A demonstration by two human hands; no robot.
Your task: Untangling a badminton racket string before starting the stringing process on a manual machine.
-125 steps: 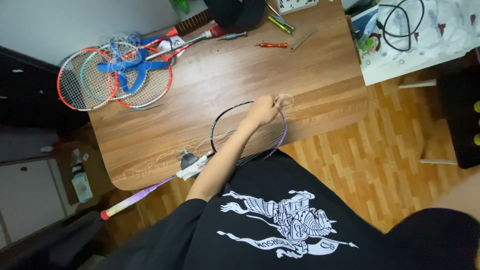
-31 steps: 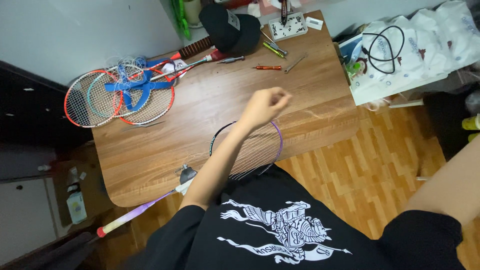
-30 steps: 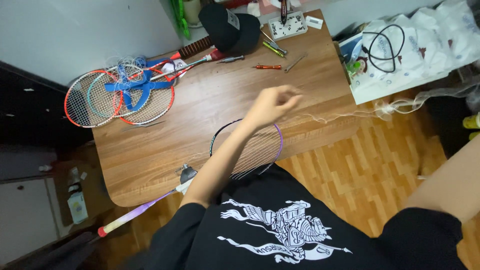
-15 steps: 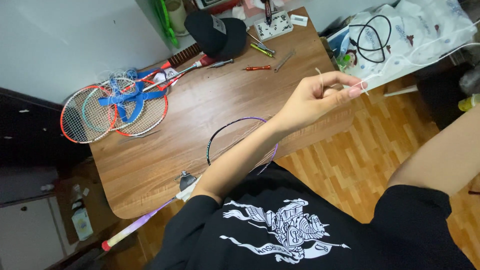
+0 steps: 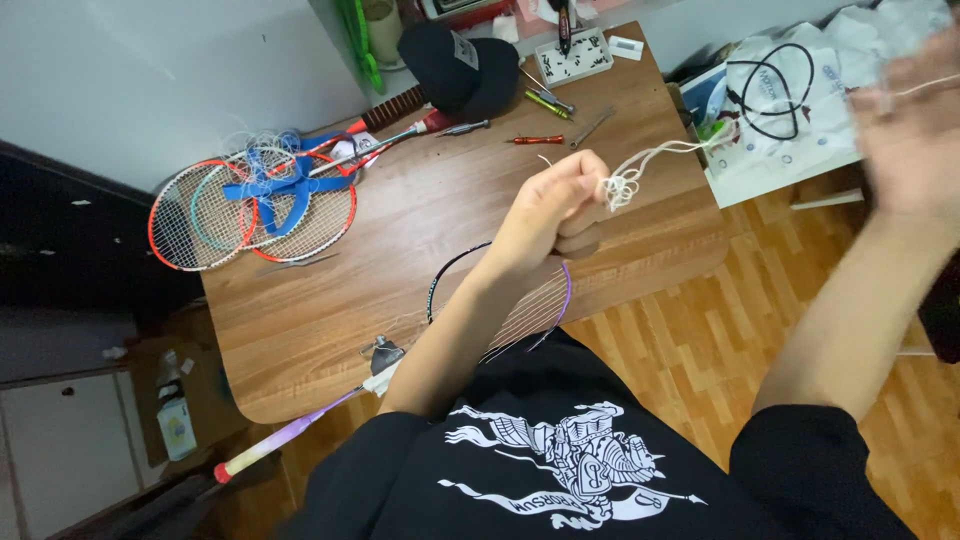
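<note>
the left hand (image 5: 555,215) is raised above the wooden table (image 5: 300,320), fingers curled shut on a tangled loop of white racket string (image 5: 640,170). the string runs off to the right toward the right hand (image 5: 910,130) (blurred, so i cannot tell whether it grips the string or how far open it is). under the left forearm lies a purple-framed badminton racket (image 5: 520,310), its head at the table's near edge. orange rackets (image 5: 250,210), a black cap (image 5: 465,75) and a red screwdriver (image 5: 538,140) lie farther back.
</note>
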